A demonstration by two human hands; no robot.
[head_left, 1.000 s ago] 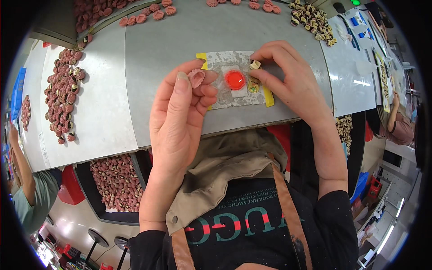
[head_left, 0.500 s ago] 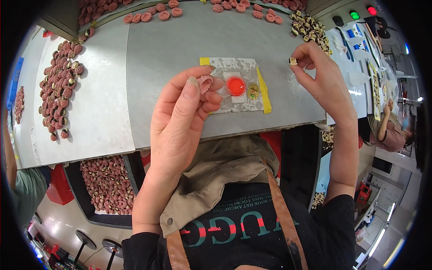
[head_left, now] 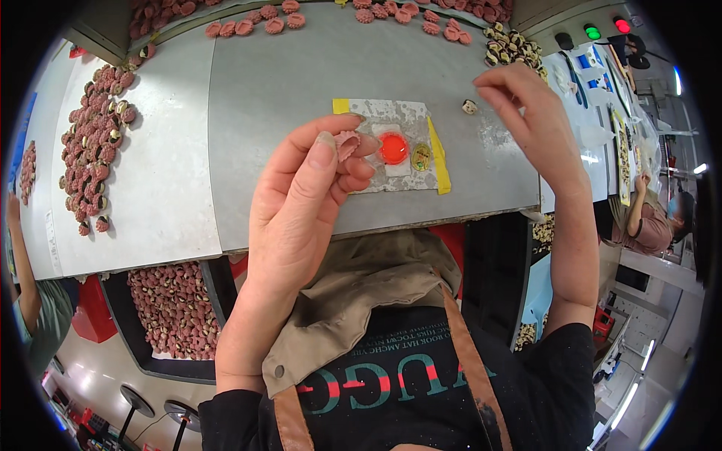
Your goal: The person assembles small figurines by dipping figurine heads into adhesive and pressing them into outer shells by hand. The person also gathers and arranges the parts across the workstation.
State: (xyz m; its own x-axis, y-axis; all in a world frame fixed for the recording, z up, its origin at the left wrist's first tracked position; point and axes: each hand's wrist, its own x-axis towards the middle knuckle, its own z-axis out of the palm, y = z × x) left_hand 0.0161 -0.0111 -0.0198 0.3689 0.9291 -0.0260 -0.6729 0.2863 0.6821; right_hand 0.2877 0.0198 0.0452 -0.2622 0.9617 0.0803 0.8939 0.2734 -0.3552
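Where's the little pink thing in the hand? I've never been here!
Start at the big grey tabletop. Over its near side, the person's bare left hand pinches a small, hollow, ridged pink shell. Other ridged pink pieces lie along the far side; this one is held up.

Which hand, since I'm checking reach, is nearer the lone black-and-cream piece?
Right. The right hand is just right of the lone piece, close but not holding it; the left hand is farther, to its left, holding a pink shell.

There are dozens of pink shells (head_left: 347,144), one red dish (head_left: 392,149) and one oval sticker (head_left: 421,157).
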